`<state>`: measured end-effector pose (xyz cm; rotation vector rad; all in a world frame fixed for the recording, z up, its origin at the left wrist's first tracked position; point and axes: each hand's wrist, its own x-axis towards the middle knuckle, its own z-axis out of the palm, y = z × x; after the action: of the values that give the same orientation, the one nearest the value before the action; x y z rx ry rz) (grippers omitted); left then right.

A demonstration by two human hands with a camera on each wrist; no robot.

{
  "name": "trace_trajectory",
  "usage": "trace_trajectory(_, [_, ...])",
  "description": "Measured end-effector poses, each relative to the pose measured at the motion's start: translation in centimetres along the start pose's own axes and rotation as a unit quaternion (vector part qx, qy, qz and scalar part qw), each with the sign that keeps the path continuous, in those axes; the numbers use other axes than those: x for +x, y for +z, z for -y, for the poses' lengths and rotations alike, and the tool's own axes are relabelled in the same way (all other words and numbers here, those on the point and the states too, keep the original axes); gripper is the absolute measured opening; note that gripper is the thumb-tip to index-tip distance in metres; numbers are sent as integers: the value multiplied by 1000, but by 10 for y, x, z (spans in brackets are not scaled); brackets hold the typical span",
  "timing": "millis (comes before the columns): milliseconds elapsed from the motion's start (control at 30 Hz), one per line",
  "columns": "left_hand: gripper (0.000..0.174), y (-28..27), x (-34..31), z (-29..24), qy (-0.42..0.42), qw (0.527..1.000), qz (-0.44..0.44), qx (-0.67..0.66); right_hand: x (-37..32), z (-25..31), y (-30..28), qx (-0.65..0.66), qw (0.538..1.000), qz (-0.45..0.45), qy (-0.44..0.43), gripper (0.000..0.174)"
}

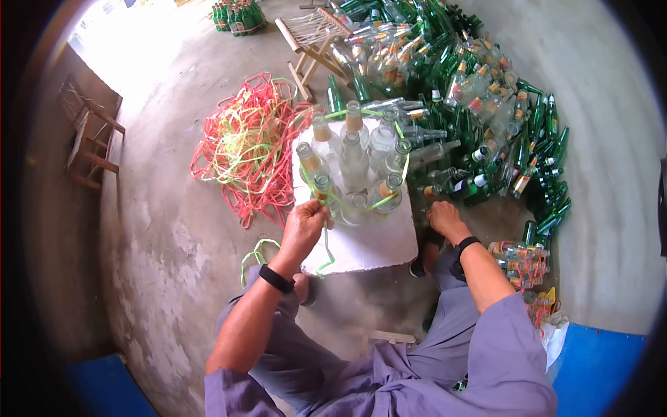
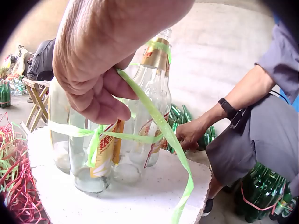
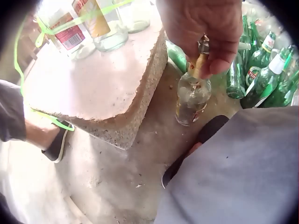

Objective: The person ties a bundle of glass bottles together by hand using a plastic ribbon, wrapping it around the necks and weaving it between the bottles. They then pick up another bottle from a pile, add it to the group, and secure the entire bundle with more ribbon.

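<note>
Several clear glass bottles (image 1: 354,167) stand in a ring on a white foam block (image 1: 372,249), with a light green plastic strap (image 2: 161,121) running around them. In the left wrist view the strap has a knot (image 2: 96,133) against the front bottle. My left hand (image 1: 304,226) pinches a free length of this strap beside the nearest bottles, and its tail hangs over the block. Low at the block's right side, my right hand (image 3: 205,35) grips a clear bottle (image 3: 192,100) by its neck, upright near the floor.
A large pile of green and clear bottles (image 1: 472,104) lies to the right, against the wall. Tangled red and green straps (image 1: 243,146) lie left of the block. Farther off are a wooden folding stool (image 1: 316,42) and bundled green bottles (image 1: 240,17). My feet flank the block.
</note>
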<state>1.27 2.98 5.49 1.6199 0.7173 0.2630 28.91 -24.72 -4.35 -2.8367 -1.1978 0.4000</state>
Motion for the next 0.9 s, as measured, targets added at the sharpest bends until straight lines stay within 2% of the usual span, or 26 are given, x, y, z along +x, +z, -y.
trace_trajectory(67, [23,1,0,-6,-13,1000,-5,2,-4,3,-8,22,1000,-13,6,17])
trace_trajectory(333, [21,3,-3,-13,-5,998,3,-59,-11,-1,-35,128,991,36,23,24])
trace_trajectory(567, [21,3,-4,-15,-1,999,-1,-38,-14,10,-47,40,998,38,36,27])
trace_trajectory(700, [21,0,4,4,5,999,12,-34,-27,19,-85,40,998,26,43,29])
trace_trajectory(800, [22,1,0,-7,-8,999,5,-38,-40,27,-121,36,997,45,44,31])
trace_trajectory(900, [22,2,-1,-9,5,999,-4,-42,-53,31,-152,8,999,28,38,30])
